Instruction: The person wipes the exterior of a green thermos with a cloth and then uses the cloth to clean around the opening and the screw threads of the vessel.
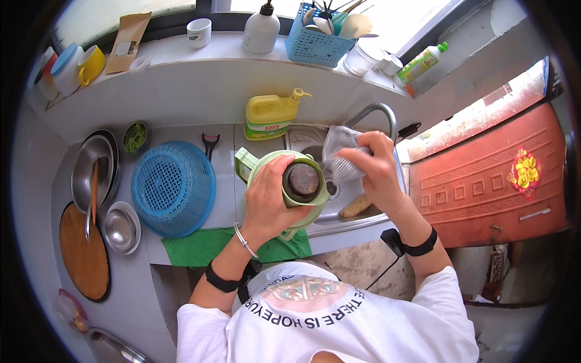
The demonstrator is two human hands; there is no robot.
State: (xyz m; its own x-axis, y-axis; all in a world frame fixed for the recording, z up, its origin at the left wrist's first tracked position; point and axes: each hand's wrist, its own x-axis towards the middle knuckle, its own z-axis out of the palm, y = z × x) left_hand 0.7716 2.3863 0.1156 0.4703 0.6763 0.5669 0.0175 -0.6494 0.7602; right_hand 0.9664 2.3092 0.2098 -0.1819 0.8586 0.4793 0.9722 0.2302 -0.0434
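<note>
A light green plastic vacuum flask (268,159) with a side handle stands upright before me, at the left edge of the sink. My left hand (271,199) is wrapped around its top rim. In the flask's mouth sits a dark brown round stopper (303,180), which looks like cork. My right hand (379,170) holds a crumpled grey-and-white striped cloth (343,152) above the stainless steel sink (349,193), apart from the flask. A pale brown root vegetable (356,206) lies in the sink basin, below my right hand. A green cloth (195,248) lies partly under the flask.
Left of the flask are an upturned blue plastic colander (206,181), a peeler (210,144), metal bowls (120,229) and a round wooden board (84,254). A yellow detergent bottle (268,117) stands behind, near the curved faucet (383,111). A utensil basket (313,45) occupies the windowsill.
</note>
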